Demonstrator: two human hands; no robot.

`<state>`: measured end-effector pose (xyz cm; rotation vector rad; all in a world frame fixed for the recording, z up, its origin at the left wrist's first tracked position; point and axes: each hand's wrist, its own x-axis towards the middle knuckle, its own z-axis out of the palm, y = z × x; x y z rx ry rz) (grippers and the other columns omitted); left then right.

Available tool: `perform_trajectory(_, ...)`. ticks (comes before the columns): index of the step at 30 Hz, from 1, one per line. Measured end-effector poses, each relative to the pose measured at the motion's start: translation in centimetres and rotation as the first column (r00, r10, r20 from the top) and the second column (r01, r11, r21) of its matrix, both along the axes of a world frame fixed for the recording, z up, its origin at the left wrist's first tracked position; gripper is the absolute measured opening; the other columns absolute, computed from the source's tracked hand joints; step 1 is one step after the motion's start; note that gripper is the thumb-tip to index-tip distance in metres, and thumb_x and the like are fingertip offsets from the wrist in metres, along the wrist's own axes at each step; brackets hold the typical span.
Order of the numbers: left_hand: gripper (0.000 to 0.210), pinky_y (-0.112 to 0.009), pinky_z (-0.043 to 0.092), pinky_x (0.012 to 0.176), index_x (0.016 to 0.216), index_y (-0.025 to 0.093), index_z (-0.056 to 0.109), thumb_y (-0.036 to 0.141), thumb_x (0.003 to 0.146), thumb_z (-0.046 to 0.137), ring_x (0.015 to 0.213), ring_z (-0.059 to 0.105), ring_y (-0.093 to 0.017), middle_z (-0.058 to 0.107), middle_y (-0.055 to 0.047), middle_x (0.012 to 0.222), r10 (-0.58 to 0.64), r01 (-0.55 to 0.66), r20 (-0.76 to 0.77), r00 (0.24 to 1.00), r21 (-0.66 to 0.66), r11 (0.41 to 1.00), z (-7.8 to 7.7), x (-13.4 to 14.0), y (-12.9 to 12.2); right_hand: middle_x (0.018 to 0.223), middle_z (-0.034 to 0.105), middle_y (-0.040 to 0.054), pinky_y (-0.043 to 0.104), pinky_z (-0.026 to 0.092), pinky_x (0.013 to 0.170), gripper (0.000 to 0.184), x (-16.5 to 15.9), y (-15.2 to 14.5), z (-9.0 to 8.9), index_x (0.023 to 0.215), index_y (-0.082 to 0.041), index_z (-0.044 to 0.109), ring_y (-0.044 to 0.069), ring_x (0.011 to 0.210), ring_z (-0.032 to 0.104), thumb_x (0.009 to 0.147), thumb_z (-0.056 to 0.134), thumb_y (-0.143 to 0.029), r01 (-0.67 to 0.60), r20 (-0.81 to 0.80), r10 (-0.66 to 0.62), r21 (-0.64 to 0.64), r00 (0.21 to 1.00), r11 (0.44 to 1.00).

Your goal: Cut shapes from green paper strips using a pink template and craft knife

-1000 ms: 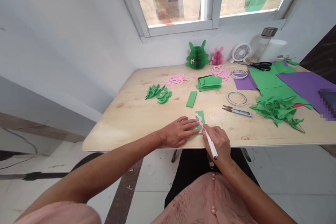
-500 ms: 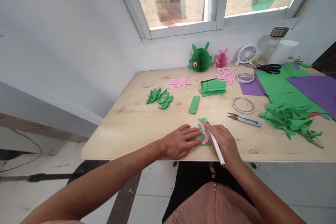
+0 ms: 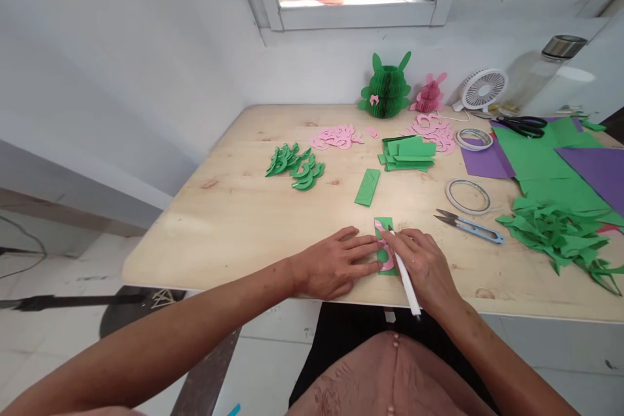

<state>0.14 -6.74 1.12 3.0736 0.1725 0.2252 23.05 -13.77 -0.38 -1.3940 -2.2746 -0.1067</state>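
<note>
A small green paper rectangle (image 3: 384, 221) lies near the table's front edge with a curved pink paper cutout (image 3: 387, 259) on top. My left hand (image 3: 336, 263) rests flat from the left, fingers stretched apart, its fingertips touching the cutout and the green paper. From the right, my right hand (image 3: 424, 266) grips a white pen (image 3: 408, 287), its dark tip by the cutout's upper part. Fingers of both hands cover part of the pink shape. Just beyond them lies another green paper rectangle (image 3: 367, 187) bearing a drawn line.
Green cutouts (image 3: 306, 172), pink cutouts (image 3: 336, 136) and stacked green paper (image 3: 408, 155) lie farther back. To the right are blue-handled thread snips (image 3: 470, 226), a tape roll (image 3: 468, 197), green scraps (image 3: 556, 231) and black scissors (image 3: 524, 125). A green paper rabbit (image 3: 387, 91) stands behind.
The view has shifted, tilting slightly downward. My right hand's fingertips cover more of the pink cutout's upper part. My left hand stays flat on the papers.
</note>
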Motion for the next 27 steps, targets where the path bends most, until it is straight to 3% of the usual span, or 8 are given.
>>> perform_trajectory(16, 0.045, -0.043, 0.038, 0.11, 0.133, 0.017, 0.053, 0.019, 0.088, 0.051, 0.136, 0.044, -0.027, 0.049, -0.014, 0.147, -0.002, 0.003, 0.123, 0.992, -0.012, 1.0, 0.1, -0.2, 0.1, 0.105, 0.072, 0.0117, 0.038, 0.043, 0.08, 0.035, 0.1, 0.0, -0.1, 0.129, -0.014, 0.06, 0.026, 0.101, 0.056, 0.097, 0.045, -0.018, -0.009, 0.041, 0.007, 0.037, 0.999, 0.999)
perform_trajectory(21, 0.027, -0.041, 0.04, 0.108, 0.111, 0.013, 0.061, 0.026, 0.094, 0.046, 0.129, 0.05, -0.026, 0.059, -0.015, 0.135, 0.049, -0.043, 0.183, 0.982, -0.04, 0.998, -0.2, -0.5, 0.3, 0.104, 0.072, 0.0107, 0.038, 0.043, 0.081, 0.034, 0.0, 0.0, 0.0, 0.129, -0.013, 0.059, 0.027, 0.102, 0.055, 0.098, 0.046, -0.015, -0.015, 0.034, 0.014, 0.042, 0.999, 0.999)
perform_trajectory(27, 0.018, -0.041, 0.044, 0.098, 0.093, 0.015, 0.061, 0.026, 0.092, 0.046, 0.118, 0.055, -0.026, 0.059, -0.014, 0.135, 0.11, -0.101, 0.242, 0.964, -0.049, 0.994, -0.5, -0.2, 1.2, 0.108, 0.072, 0.0111, 0.039, 0.044, 0.083, 0.035, 0.0, 0.0, 0.0, 0.129, -0.013, 0.059, 0.027, 0.103, 0.056, 0.098, 0.045, -0.015, -0.019, 0.036, 0.018, 0.022, 0.999, 1.0)
